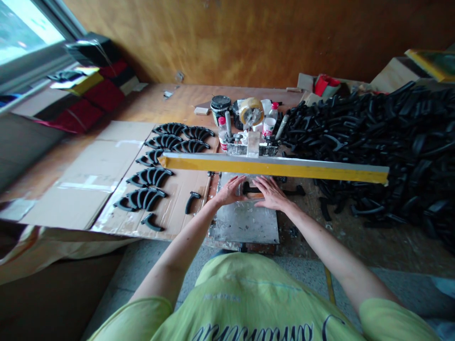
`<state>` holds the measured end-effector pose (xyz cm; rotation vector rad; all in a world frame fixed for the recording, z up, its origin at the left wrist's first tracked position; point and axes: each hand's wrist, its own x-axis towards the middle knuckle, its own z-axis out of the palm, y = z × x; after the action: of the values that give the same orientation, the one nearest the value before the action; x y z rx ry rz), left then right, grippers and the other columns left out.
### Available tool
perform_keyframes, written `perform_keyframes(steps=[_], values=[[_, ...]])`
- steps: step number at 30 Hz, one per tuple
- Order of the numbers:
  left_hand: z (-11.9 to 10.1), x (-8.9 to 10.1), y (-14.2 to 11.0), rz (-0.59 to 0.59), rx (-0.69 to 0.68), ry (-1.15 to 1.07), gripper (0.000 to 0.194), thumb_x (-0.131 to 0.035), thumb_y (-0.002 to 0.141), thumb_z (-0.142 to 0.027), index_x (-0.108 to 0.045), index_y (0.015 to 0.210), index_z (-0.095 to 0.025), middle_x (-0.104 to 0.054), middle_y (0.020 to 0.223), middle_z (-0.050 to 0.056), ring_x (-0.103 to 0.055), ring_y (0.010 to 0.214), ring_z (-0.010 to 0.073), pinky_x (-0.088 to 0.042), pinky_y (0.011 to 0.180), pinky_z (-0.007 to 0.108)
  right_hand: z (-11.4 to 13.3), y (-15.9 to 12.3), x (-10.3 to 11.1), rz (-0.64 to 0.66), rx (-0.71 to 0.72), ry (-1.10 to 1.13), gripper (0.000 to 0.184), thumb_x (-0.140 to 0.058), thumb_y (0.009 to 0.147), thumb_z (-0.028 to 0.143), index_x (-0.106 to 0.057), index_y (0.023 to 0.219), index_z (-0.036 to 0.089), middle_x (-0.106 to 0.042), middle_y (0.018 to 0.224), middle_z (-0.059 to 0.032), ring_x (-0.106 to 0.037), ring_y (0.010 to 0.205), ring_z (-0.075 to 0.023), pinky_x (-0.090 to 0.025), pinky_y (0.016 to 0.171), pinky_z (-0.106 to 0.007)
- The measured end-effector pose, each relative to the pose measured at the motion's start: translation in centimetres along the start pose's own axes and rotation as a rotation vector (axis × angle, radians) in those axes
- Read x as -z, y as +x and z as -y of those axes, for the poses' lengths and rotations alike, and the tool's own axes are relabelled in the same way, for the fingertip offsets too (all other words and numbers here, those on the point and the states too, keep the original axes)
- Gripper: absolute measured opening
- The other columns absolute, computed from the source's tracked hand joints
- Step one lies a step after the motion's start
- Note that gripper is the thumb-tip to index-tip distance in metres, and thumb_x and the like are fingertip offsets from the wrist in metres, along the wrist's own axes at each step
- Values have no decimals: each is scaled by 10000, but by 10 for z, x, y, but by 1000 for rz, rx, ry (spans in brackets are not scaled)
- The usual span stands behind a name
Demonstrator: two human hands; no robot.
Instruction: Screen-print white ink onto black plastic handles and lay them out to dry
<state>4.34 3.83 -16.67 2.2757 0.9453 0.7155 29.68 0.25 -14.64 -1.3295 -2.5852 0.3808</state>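
Observation:
A black curved plastic handle (250, 188) lies across the metal base plate (247, 225), between my two hands. My left hand (229, 190) is at its left end, thumb and fingers apart in a C shape. At its right end my right hand (270, 193) has its fingers spread, hiding part of the piece. Whether the fingertips press on it I cannot tell. Just beyond my hands, a long yellow-edged screen frame (273, 168) is held up by a metal clamp (253, 144). Another black handle (295, 190) rests right of my right hand.
Rows of black handles (145, 199) lie on cardboard (177, 189) to the left, with a single handle (193, 202) nearer the plate. A large heap of black handles (355, 142) covers the right. Behind the clamp stand a tub (220, 110), a tape roll (251, 112) and bottles (273, 111).

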Motion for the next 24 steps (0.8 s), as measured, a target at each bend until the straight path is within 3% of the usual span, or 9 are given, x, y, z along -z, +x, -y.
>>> perform_keyframes(steps=[7,17,20,22,24], values=[[-2,2,6,42,22,-9,680,-760,721,-379,-534,1329,-175,-564,1352,154,-481,1288,298,-339,1105,494,-4,2,1,9,6,16,720,-636,824,494,-379,1456,265,-359,1504,-122,-324,1381,-312,-260,1115,-542],[-9,3,4,18,76,-49,713,-795,662,-413,-561,1283,-152,-591,1310,167,-498,1258,311,-370,1075,469,2,2,5,9,10,37,745,-657,809,506,-368,1460,286,-409,1473,-102,-374,1349,-299,-307,1094,-513],[-16,19,-4,-131,228,-125,608,-767,676,-429,-614,1198,-157,-635,1238,149,-548,1195,294,-421,1026,441,-5,-4,11,-33,-34,73,709,-644,820,492,-396,1446,270,-479,1422,-103,-427,1314,-298,-344,1078,-504],[-23,41,-9,-345,433,-224,421,-664,762,-456,-662,1064,-162,-701,1036,108,-638,1002,239,-505,894,382,-19,-10,19,-125,-131,120,597,-596,858,451,-464,1400,240,-548,1354,-112,-472,1278,-297,-366,1067,-505],[-37,69,-10,-594,571,-363,366,-563,825,-480,-670,960,-157,-682,787,49,-641,749,163,-533,714,287,-41,-16,31,-272,-278,174,480,-555,882,415,-548,1317,214,-599,1289,-124,-498,1253,-308,-372,1063,-523]])
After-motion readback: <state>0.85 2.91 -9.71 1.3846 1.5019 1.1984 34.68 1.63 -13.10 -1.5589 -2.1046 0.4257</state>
